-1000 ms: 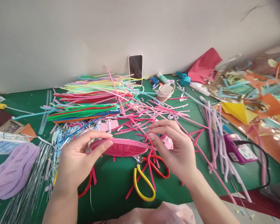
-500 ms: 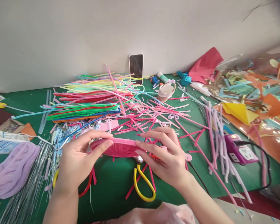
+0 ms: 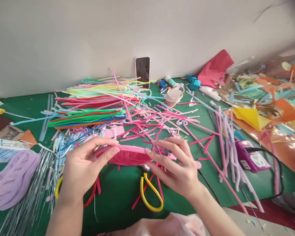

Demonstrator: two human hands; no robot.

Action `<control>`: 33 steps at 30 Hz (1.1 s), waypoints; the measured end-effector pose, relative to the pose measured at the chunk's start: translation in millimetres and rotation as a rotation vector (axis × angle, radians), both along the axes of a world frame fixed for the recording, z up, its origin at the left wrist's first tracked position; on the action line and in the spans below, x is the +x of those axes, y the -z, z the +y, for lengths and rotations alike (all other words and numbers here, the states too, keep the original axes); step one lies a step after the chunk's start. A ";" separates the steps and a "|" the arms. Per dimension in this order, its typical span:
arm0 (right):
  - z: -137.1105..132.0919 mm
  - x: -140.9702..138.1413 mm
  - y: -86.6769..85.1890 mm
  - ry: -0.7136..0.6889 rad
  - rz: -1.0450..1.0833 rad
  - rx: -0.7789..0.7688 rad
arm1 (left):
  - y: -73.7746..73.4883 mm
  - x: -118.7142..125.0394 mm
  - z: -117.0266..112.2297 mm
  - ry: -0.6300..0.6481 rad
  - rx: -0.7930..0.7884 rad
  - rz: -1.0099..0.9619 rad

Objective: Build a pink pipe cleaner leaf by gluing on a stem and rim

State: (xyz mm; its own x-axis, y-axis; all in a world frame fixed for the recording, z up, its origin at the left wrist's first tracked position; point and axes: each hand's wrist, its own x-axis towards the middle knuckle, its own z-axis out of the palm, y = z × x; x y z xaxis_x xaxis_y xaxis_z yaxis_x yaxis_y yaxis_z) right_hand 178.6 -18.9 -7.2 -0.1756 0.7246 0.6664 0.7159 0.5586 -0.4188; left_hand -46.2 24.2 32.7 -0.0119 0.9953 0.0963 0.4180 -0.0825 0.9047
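Between my hands, above the front of the green table, is a pink oval piece of pipe cleaners (image 3: pixel 127 156), deep pink inside with a paler pink rim. My left hand (image 3: pixel 86 167) pinches its left end between thumb and fingers. At the right end, the index fingertip of my right hand (image 3: pixel 179 167) rests on the rim, with the thumb low beside it and the other fingers curved. Under the piece lies a tool with a yellow looped handle (image 3: pixel 142 190), its metal head partly hidden. Cut pink pipe cleaners (image 3: pixel 147 129) are scattered just beyond my hands.
Bundles of coloured pipe cleaners (image 3: pixel 88 116) are stacked at the back left. A phone (image 3: pixel 143 72) leans on the wall near a small paper cup (image 3: pixel 174 95). On the right are a purple power socket (image 3: pixel 252 157) with a black cable and paper scraps (image 3: pixel 258 88). A lilac bundle (image 3: pixel 13 178) lies left.
My right index finger has slid slightly right along the rim and the right fingers have opened a little. My left hand keeps its pinch. The whole view has shifted slightly.
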 end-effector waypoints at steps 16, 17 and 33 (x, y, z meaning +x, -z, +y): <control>1.1 -5.5 -2.4 -0.028 0.174 -0.069 | -1.1 -3.4 4.6 0.151 0.028 0.121; 0.5 -4.4 -1.6 -0.024 0.219 -0.100 | -1.2 -3.4 5.2 0.154 0.024 0.121; 11.2 -19.0 -2.8 -0.131 0.737 -0.543 | 1.7 -2.7 1.5 0.112 -0.025 0.015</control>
